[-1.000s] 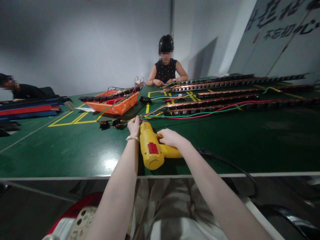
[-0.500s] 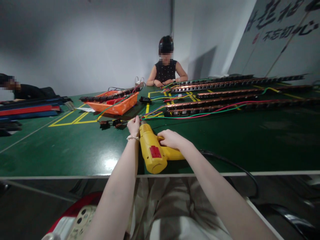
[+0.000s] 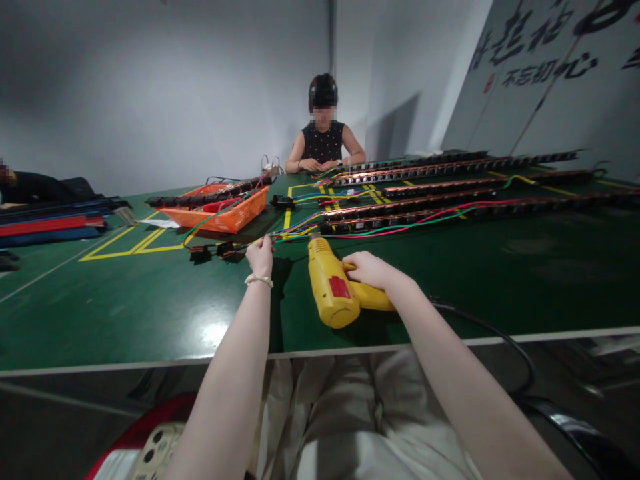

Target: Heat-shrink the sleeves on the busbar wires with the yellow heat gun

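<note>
My right hand (image 3: 369, 270) is closed round the handle of a yellow heat gun (image 3: 330, 283), whose nozzle points away from me. A black cable runs from it toward the table's front edge. Left of the gun, my left hand (image 3: 260, 255) pinches the ends of a bundle of coloured wires (image 3: 300, 230); the exact spot under the fingers is hidden. The wires lead right to long black strips with copper-coloured bars (image 3: 380, 217). Small black connectors (image 3: 227, 249) lie just left of my left hand.
An orange basket (image 3: 235, 219) holding black parts stands at the back left, with stacked blue and red strips (image 3: 55, 227) farther left. Across the green table (image 3: 125, 307) sits a person (image 3: 324, 143) with hands on it. More long strips (image 3: 425, 168) extend right.
The heat gun, in my right hand, has moved right, away from my left hand and the wires. My left hand still holds the wires. The whole view has shifted slightly.
</note>
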Available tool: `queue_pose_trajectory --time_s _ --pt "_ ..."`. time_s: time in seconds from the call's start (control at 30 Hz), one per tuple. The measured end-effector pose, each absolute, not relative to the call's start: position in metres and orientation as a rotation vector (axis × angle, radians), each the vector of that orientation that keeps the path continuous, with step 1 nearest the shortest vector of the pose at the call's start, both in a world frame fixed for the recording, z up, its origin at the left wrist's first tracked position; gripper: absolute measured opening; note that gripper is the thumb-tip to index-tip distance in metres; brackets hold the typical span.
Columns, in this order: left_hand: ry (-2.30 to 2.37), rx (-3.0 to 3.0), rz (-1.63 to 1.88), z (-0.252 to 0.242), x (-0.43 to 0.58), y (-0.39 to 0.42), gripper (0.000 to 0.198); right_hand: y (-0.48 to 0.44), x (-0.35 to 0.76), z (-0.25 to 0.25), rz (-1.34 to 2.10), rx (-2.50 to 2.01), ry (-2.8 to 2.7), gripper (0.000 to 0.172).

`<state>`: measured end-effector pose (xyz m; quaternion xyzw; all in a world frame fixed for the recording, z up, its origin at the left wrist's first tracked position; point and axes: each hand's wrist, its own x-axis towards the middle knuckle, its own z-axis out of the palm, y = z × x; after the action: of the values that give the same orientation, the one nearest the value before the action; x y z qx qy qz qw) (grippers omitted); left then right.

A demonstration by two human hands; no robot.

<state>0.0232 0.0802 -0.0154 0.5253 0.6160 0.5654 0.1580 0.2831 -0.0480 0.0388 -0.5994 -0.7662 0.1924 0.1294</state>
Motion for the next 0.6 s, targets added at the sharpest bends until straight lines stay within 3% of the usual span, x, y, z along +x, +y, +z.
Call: queue_pose_trajectory --time_s 0.6 --pt "1.637 1.455 1.626 -0.014 0.034 0.077 0.048 -0.069 0.323 0.048 0.631 -1.849 -2.186 0.032"
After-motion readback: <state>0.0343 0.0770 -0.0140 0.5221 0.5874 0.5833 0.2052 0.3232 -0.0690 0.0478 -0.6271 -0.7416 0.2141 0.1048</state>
